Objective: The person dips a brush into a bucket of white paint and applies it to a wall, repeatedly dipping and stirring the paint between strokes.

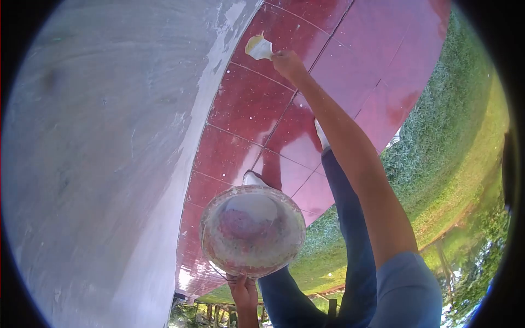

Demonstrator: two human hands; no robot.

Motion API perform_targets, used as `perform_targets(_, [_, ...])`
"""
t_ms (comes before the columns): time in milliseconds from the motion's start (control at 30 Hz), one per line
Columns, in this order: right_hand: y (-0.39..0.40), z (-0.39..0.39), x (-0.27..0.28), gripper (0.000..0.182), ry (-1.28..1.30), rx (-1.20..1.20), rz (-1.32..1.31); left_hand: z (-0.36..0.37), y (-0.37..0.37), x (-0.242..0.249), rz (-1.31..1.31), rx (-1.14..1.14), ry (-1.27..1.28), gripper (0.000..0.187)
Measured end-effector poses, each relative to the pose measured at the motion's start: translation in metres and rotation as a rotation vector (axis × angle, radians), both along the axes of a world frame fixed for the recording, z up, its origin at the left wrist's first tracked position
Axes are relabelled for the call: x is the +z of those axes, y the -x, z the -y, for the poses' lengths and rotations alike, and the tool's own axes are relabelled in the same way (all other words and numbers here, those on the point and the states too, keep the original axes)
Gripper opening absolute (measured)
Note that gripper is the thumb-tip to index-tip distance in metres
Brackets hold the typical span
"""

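the person is standing on red tiles [234,143], and from where i'm watching the step in hand seems to be handling the wide brush [260,47] out at arm's length. the right hand [289,64] is closing round its handle, fingers curled together rather than spread, and the pale head with its yellowish tip is pointing away toward the grey wall [109,136]. the brush is showing over the tiles, near the wall's lower edge; i can't tell whether it is touching anything.

down by the legs, the left hand [244,291] is gripping the round container [252,229] at its near edge, by a thin wire. the fingers are bunching there, but their tips are hiding, so i can't tell exactly what they are pinching. the container is showing a pale, pinkish middle and a blotchy rim; whether anything is lying inside, i'm not able to say.

as i'm judging it, moving the brush from here would be calling for a firm right grip and a steady wrist, with the left hand holding the container level and clear of the shoe [254,179] showing just beyond it. off to the right, grass [432,131] is bordering the tiles.
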State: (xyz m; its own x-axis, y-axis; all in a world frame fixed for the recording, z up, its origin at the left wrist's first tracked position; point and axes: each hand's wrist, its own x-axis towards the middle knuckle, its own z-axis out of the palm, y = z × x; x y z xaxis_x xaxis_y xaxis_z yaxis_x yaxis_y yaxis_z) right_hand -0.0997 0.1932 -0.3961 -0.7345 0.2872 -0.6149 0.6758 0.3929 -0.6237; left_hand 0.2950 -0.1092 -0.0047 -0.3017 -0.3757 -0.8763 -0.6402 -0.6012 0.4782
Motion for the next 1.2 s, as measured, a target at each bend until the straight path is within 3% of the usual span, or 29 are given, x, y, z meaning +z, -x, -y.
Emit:
perform_targets(67, [0.058, -0.002, 0.007, 0.031, -0.142, 0.036, -0.154, -0.015, 0.003, -0.01, 0.018, 0.004, 0.021, 0.056])
perform_targets(133, [0.09, -0.005, 0.099, 0.036, -0.053, 0.133, -0.34, -0.034, 0.015, -0.011, 0.073, 0.057, 0.029, 0.056])
perform_targets(200, [0.088, -0.012, 0.09, 0.03, -0.08, 0.09, -0.324, -0.046, 0.023, -0.01, 0.09, 0.07, 0.013, 0.056])
perform_targets(267, [0.07, -0.039, 0.137, 0.034, 0.311, 0.023, -0.299, -0.049, 0.032, -0.016, 0.083, 0.078, -0.012, 0.056])
perform_targets(300, [0.065, -0.045, 0.151, 0.034, 0.313, 0.023, -0.3, -0.05, 0.033, -0.015, 0.105, 0.086, -0.004, 0.056])
perform_targets(367, [0.055, -0.049, 0.166, 0.036, 0.771, -0.166, -0.506, -0.05, 0.038, -0.012, 0.139, 0.09, 0.011, 0.056])
perform_targets(467, [0.073, -0.038, 0.061, 0.023, 0.572, -0.047, -0.7, -0.046, 0.043, -0.014, 0.131, 0.074, 0.021, 0.056])
perform_targets(533, [0.081, -0.003, -0.032, 0.02, 0.844, -0.141, -0.507, -0.042, 0.041, -0.017, 0.118, 0.062, 0.084, 0.056])
perform_targets(633, [0.076, -0.006, -0.071, 0.028, 0.977, -0.244, -0.303, -0.035, 0.038, -0.015, 0.141, -0.026, 0.028, 0.068])
perform_targets(700, [0.064, -0.017, -0.099, 0.035, 0.364, -0.168, -0.07, -0.031, 0.036, -0.016, 0.154, -0.045, 0.046, 0.069])
perform_targets(800, [0.082, -0.032, -0.069, 0.039, 0.137, -0.047, -0.079, -0.038, 0.046, -0.008, 0.172, -0.059, 0.087, 0.069])
perform_targets(833, [0.09, -0.034, -0.013, 0.038, 0.033, 0.108, -0.32, -0.043, 0.051, -0.01, 0.184, -0.067, 0.116, 0.069])
perform_targets(900, [0.096, -0.035, 0.058, 0.032, -0.102, 0.091, -0.477, -0.043, 0.055, -0.013, 0.158, -0.079, 0.087, 0.068])
perform_targets(967, [0.093, -0.053, 0.125, 0.03, 0.316, -0.1, -0.35, -0.045, 0.057, -0.011, 0.137, -0.088, 0.057, 0.067])
perform_targets(1000, [0.091, -0.061, 0.141, 0.03, 0.312, -0.099, -0.355, -0.046, 0.058, -0.012, 0.14, -0.075, 0.046, 0.067])
perform_targets(1033, [0.086, -0.069, 0.151, 0.028, 0.56, -0.144, -0.442, -0.047, 0.059, -0.01, 0.148, -0.061, 0.041, 0.066])
perform_targets(1067, [0.086, -0.071, 0.156, 0.026, 0.813, -0.186, -0.528, -0.047, 0.057, -0.012, 0.144, -0.058, 0.045, 0.066])
perform_targets(1133, [0.095, -0.062, 0.125, 0.027, 0.727, -0.085, -0.562, -0.044, 0.05, -0.012, 0.15, 0.018, 0.063, 0.055])
perform_targets(1167, [0.104, -0.054, 0.093, 0.027, 0.634, 0.022, -0.598, -0.045, 0.049, -0.011, 0.147, 0.017, 0.066, 0.055])
perform_targets(1200, [0.105, -0.039, 0.011, 0.027, 0.635, 0.022, -0.603, -0.044, 0.05, -0.011, 0.126, 0.034, 0.043, 0.056])
